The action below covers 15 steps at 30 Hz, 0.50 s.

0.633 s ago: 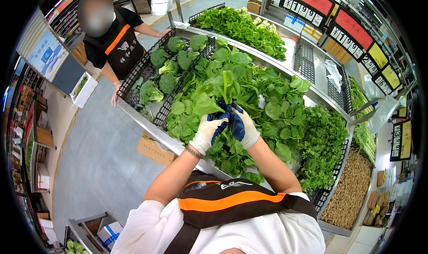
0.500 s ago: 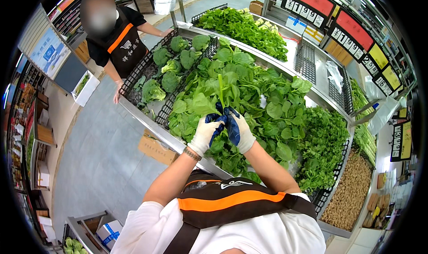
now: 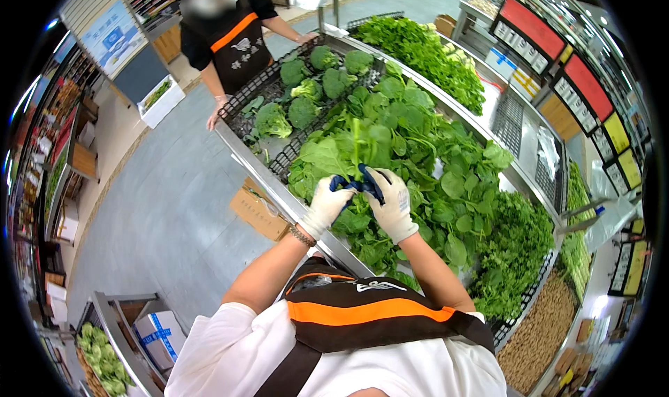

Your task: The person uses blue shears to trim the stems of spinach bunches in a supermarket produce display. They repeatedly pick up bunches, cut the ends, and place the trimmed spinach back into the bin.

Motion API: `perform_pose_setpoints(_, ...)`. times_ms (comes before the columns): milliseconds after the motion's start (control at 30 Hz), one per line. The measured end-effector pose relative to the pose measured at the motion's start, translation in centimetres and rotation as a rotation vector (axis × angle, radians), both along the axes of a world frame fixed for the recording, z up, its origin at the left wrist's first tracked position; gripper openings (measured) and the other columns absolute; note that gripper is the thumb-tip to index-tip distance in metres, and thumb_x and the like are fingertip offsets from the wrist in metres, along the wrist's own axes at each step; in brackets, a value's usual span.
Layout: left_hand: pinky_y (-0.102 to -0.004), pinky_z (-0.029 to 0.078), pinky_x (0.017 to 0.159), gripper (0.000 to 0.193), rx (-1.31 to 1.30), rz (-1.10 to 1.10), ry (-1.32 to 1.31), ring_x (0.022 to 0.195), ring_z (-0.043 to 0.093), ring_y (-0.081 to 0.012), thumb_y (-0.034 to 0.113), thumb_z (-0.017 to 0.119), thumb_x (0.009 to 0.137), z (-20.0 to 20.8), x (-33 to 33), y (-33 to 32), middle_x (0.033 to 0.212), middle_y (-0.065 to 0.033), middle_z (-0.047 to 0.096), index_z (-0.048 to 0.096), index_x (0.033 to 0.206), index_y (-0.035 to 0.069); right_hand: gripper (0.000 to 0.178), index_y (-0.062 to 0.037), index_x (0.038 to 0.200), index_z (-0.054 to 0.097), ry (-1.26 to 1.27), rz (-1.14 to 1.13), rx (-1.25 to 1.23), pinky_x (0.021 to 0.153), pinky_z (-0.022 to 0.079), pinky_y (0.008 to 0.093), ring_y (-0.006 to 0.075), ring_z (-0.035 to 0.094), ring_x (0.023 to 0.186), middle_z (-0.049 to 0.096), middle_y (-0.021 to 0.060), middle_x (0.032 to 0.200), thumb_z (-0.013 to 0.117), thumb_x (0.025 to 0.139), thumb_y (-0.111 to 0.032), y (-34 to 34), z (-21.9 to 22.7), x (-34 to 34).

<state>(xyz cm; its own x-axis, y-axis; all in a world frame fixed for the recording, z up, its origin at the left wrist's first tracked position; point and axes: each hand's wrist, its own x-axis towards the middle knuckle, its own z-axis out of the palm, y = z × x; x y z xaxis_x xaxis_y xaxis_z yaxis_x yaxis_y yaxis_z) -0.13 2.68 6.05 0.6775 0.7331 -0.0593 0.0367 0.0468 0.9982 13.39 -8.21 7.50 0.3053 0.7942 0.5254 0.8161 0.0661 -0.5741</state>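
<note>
Both hands wear white gloves with dark blue coated fingers, and they meet over a heap of leafy greens [image 3: 453, 184]. Between my left hand [image 3: 327, 205] and my right hand [image 3: 390, 203], a leafy green stalk [image 3: 357, 140] is gripped by its lower part. Its pale green stem points up and away from me, slightly blurred. The fingers of each hand are closed together around it, close to one another. Exactly where the fingertips press is hidden by the gloves.
Broccoli [image 3: 304, 111] lies in a black crate [image 3: 252, 98] at the left of the metal stand. A co-worker [image 3: 240, 45] rests both hands on that crate's corners. Curly greens [image 3: 519, 240] and peanuts [image 3: 540, 334] lie to the right. An opened cardboard box [image 3: 259, 209] sits below the edge.
The view has swung left, so the stand appears farther right. My right hand has turned and shifted at the stalk, its back now showing more. Both hands still hold the stalk.
</note>
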Motion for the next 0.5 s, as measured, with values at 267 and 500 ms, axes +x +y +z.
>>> perform_pose_setpoints(267, -0.0264, 0.046, 0.057, 0.013, -0.122, 0.067, -0.025, 0.061, 0.055, -0.0097, 0.010, 0.070, 0.079, -1.9, -1.5, 0.0, 0.070, -0.0020, 0.063, 0.067, 0.084, -0.001, 0.044, -0.0109, 0.114, 0.064, -0.476, -0.005, -0.139, 0.086, 0.043, 0.0426, 0.0297, 0.058, 0.094, 0.063, 0.0102, 0.100, 0.074, 0.071, -0.015, 2.0, 0.6, 0.1)
perform_pose_setpoints(500, -0.0315, 0.047, 0.064, 0.023, 0.199, 0.081, 0.176, 0.065, 0.057, -0.0153, 0.018, 0.072, 0.075, -2.0, -1.4, -0.5, 0.069, -0.0094, 0.062, 0.065, 0.087, -0.001, 0.029, -0.0102, 0.099, 0.066, -0.566, 0.113, -0.297, 0.082, 0.044, 0.0415, 0.0298, 0.061, 0.090, 0.065, 0.0103, 0.091, 0.072, 0.072, -0.019, 1.5, 2.2, 0.7)
